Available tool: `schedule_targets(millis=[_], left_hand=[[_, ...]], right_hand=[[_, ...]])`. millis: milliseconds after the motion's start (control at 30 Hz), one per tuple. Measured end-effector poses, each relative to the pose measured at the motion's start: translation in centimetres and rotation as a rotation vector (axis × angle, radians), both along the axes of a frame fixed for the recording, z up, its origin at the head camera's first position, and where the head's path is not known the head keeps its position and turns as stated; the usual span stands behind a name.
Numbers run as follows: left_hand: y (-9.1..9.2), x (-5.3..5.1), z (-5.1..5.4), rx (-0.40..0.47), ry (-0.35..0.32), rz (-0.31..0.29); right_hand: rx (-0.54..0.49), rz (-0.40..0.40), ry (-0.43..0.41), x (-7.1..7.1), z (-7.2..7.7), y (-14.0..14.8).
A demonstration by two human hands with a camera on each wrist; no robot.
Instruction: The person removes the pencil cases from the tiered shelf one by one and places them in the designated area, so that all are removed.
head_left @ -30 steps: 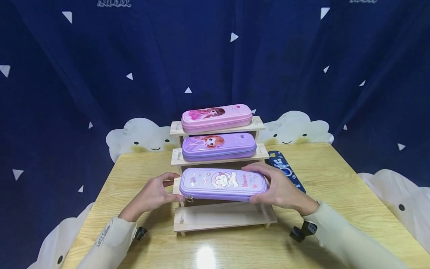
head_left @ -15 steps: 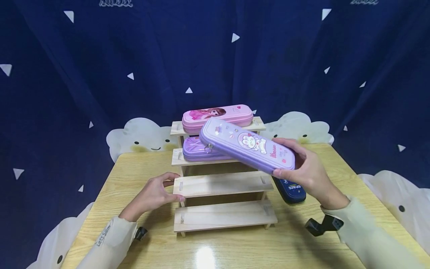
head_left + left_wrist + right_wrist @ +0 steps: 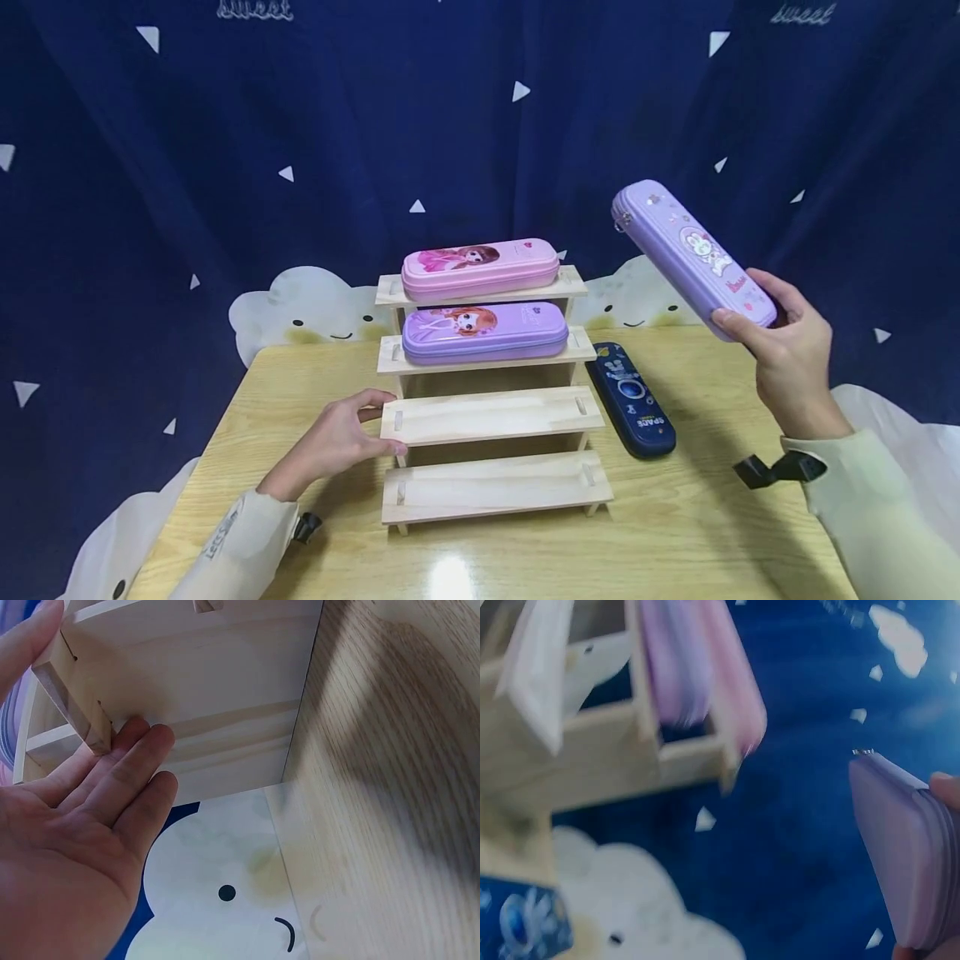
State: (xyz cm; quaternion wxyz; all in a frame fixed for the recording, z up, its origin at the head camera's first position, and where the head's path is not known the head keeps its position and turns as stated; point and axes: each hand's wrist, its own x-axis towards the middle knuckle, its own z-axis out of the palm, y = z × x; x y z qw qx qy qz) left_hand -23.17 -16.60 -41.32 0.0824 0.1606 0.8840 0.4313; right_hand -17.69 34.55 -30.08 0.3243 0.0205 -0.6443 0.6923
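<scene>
My right hand (image 3: 795, 358) holds a lilac zip pencil case (image 3: 686, 250) with a bunny print by its lower right end. The case is tilted in the air, to the right of the wooden tiered stand (image 3: 491, 414). In the right wrist view, the lilac case (image 3: 892, 847) shows side-on, with only parts of the fingers visible. My left hand (image 3: 337, 442) grips the left end of the stand's second step from the bottom. In the left wrist view, the thumb is above the step's end and the fingers (image 3: 127, 772) are beneath and beside it.
A pink pencil case (image 3: 517, 262) lies on the top step, a purple one (image 3: 525, 329) on the step below. On the table (image 3: 705, 517) a navy space-print case (image 3: 633, 400) lies right of the stand. Behind hangs a dark blue curtain (image 3: 337, 100).
My right hand has lifted the lilac pencil case off the second step from the bottom, up and to the right, tilting it. My left hand has kept its grip on the stand.
</scene>
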Motion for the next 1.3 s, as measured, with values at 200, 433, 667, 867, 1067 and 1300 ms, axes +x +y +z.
schedule_targets(millis=[200,433,667,867,1067,1300], left_hand=[[0.0,-0.2,0.2,0.002,0.000,-0.004],[-0.2,0.0,0.3,0.011,-0.014,0.009],[-0.2,0.2,0.0,0.018,-0.020,0.004],[-0.5,0.2,0.0,0.010,-0.011,0.006],[-0.5,0.2,-0.1,0.007,0.001,0.007],[-0.1,0.0,-0.2,-0.005,0.010,0.005]], right_hand=[[0.052,-0.219,-0.251,-0.9,-3.3,3.5],[0.349,-0.410,-0.634,-1.6,-7.7,6.1],[0.432,-0.388,-0.719,-1.7,-11.6,6.7],[0.509,-0.328,-0.787,-1.8,-14.1,6.2],[0.550,-0.299,-0.814,-1.9,-16.0,5.7],[0.575,-0.249,-0.798,-1.4,-17.4,5.0]])
